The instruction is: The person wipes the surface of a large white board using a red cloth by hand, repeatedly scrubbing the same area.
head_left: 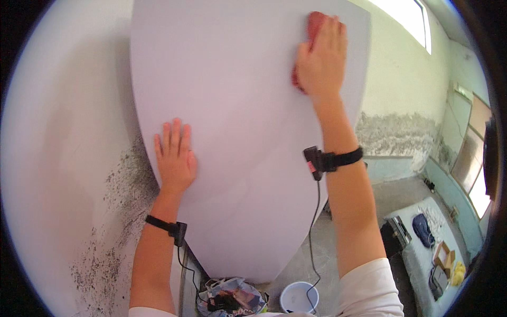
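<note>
A large pale lilac panel (237, 130) with a smooth face stands upright before me. My right hand (323, 59) presses a red cloth (315, 24) against its upper right part, the cloth showing beyond the fingertips and beside the palm. Lower on the left, my left hand (174, 158) lies flat on the panel near its left edge, fingers apart and holding nothing. Each forearm wears a black strap with a small device and a cable; the right device (317, 162) hangs at the inner side of the arm.
Below the panel stand a plastic bag (247, 297) with things in it and a pale bucket (299, 286). Dark-spotted wall (99, 261) runs along the left. At right, a low covered surface (422, 261) bears a dark blue item (423, 230), an open cardboard box (444, 255) and something yellow (458, 273).
</note>
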Demonstrator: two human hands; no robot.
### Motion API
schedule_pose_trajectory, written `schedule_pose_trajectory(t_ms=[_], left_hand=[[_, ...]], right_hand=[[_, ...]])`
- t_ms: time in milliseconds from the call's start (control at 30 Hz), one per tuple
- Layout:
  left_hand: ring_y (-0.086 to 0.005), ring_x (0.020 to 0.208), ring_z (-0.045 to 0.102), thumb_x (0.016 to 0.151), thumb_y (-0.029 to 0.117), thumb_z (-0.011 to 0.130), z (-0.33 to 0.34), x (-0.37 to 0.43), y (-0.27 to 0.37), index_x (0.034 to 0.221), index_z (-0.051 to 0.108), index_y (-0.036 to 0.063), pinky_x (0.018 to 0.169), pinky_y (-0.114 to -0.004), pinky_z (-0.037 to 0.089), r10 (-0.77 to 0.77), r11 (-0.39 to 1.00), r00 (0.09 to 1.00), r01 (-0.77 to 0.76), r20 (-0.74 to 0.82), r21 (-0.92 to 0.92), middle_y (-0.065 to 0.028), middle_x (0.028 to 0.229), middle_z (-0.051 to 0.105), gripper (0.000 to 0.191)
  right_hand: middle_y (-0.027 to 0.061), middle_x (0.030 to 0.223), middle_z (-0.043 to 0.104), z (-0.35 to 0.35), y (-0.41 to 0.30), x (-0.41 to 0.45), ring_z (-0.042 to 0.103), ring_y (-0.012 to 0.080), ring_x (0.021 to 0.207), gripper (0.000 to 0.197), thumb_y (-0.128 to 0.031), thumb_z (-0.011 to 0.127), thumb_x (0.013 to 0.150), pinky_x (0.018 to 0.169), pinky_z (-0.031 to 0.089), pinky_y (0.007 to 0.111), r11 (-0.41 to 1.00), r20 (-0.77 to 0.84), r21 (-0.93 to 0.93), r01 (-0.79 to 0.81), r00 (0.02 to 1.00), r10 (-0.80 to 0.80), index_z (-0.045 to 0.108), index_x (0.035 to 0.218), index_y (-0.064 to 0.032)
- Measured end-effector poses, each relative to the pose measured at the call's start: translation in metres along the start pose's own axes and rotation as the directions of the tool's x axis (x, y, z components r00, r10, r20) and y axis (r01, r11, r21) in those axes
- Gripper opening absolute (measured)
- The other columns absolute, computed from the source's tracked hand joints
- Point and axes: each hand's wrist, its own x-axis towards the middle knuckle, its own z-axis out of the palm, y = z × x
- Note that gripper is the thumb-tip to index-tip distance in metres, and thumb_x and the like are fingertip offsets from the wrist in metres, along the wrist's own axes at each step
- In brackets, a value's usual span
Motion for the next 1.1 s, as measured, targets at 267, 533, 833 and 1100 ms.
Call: schedule_pose_trajectory(t_ms=[267,533,833,1100], left_hand=[[-0.0398,0.161,0.034,0.100,0.031,0.061,0.007,-0.006,0.002,0.159,0.053,0.0108,0.132,-0.064,0.019,-0.001,0.997,1.000,0.002,0.019,-0.075,-0.0160,0.170,0.043,0.063],[-0.0438,0.158,0.037,0.093,0.032,0.072,0.013,-0.013,-0.006,0.148,0.063,0.0088,0.130,-0.065,0.024,-0.208,0.794,0.977,0.191,0.037,-0.577,-0.0169,0.163,0.050,0.060],[-0.0414,0.167,0.022,0.110,0.023,0.039,0.003,0.000,-0.008,0.170,0.035,0.0053,0.133,-0.063,0.013,0.056,0.998,0.996,-0.056,-0.069,0.001,-0.0170,0.180,0.028,0.063],[-0.0378,0.166,0.027,0.107,0.021,0.041,0.005,0.005,0.005,0.168,0.041,0.0071,0.133,-0.061,0.015,0.001,1.000,0.997,-0.002,-0.079,-0.007,-0.0155,0.178,0.034,0.063]], right_hand=[[0.0188,0.169,0.045,0.071,-0.284,-0.012,0.037,0.0384,0.159,0.063,-0.024,0.060,0.098,0.133,0.025,0.051,0.899,0.121,0.326,0.294,0.930,-0.348,0.052,0.156,0.0015],[0.0107,0.162,0.055,0.079,-0.324,-0.034,0.042,0.0319,0.156,0.063,-0.025,0.068,0.091,0.130,0.030,0.050,0.843,-0.008,0.338,0.419,0.897,-0.443,0.061,0.149,-0.0037],[0.0265,0.142,0.057,-0.012,-0.097,0.028,0.053,0.0477,0.132,0.044,-0.002,0.061,0.085,0.114,0.044,0.055,0.832,0.152,0.503,0.234,0.924,-0.352,0.056,0.128,-0.0005],[0.0243,0.168,0.043,-0.056,0.109,-0.010,0.035,0.0442,0.159,0.068,-0.018,0.058,0.097,0.132,0.028,0.053,0.997,0.106,0.064,0.046,0.993,-0.052,0.044,0.160,0.0024]])
